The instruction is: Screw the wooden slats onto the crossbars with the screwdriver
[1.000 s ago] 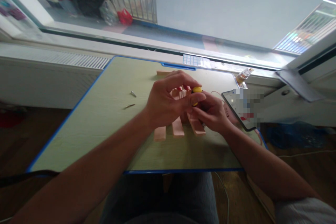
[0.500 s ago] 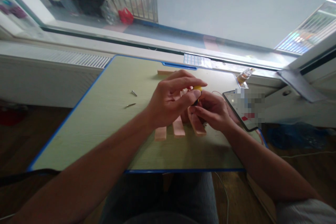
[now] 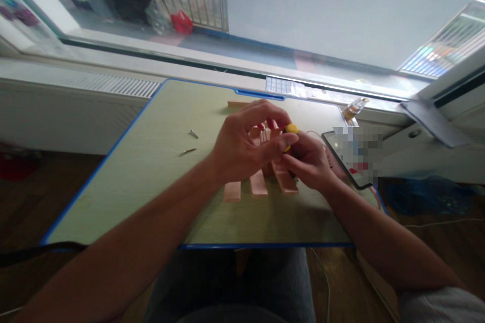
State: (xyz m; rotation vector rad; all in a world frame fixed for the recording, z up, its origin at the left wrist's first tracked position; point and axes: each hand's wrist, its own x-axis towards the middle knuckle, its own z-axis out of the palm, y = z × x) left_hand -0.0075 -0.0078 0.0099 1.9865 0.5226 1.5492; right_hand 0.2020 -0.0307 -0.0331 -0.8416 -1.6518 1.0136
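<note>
A yellow-and-black handle [image 3: 291,128], which looks like a screwdriver's, stands between my two hands; its shaft is hidden. My left hand [image 3: 250,141] is closed on it with thumb and fingertips, the index finger arched over. Close against its right side, my right hand [image 3: 308,161] is closed too, its thumb near the top of a wooden strip [image 3: 286,183]; what its fingers grip is hidden. Two more wooden strips, the middle one [image 3: 259,184] and the left one [image 3: 232,192], stick out toward me from under the hands. Whatever joins them is covered.
Two screws, an upper one [image 3: 194,134] and a lower one [image 3: 188,151], lie left on the blue-edged table [image 3: 136,181]. Another wooden strip [image 3: 238,104] lies behind my hands. A tablet or phone [image 3: 343,161] is at the right edge, near a clear bottle [image 3: 354,109].
The yellow handle has turned and shifted slightly right. My left index finger has bent back from its stretched position, and the left thumb has slid right. My right hand is nearly still.
</note>
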